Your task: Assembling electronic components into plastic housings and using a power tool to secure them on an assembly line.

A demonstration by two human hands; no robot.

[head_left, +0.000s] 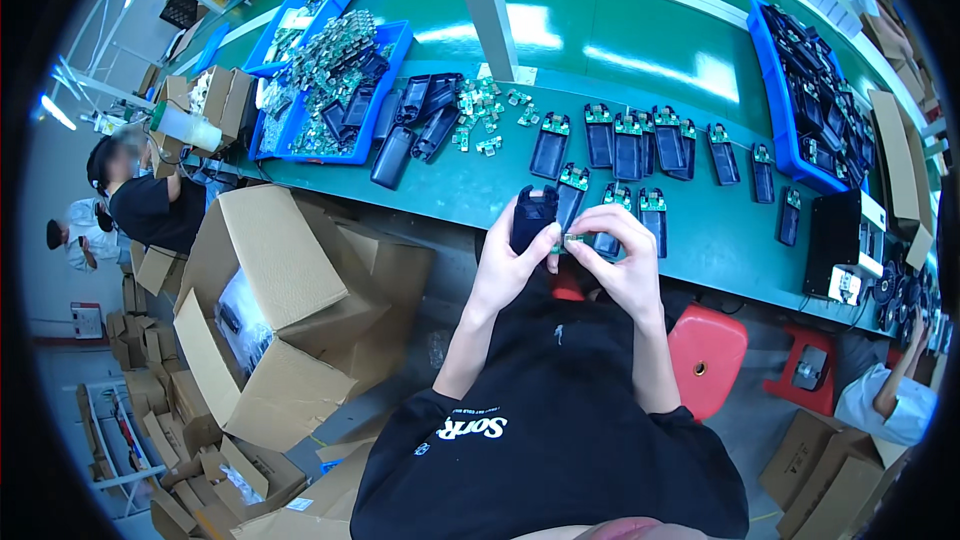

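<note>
Over the front edge of the green bench, my left hand (503,272) grips a black plastic housing (533,218) upright. Close beside it, my right hand (628,258) pinches a small green circuit board (573,238) between thumb and fingertips. Just beyond my hands, several dark housings with green boards at their top ends, such as one housing (549,148), lie in loose rows. Left of these sit a scatter of loose circuit boards (480,110) and a group of housings (393,156) with no boards showing.
A blue bin (262,153) heaped with boards stands at the left; another blue bin (777,105) of housings stands at the right. A black machine (836,240) sits near the right edge. An open carton (290,250) and a red stool (705,355) flank me. Other people work nearby.
</note>
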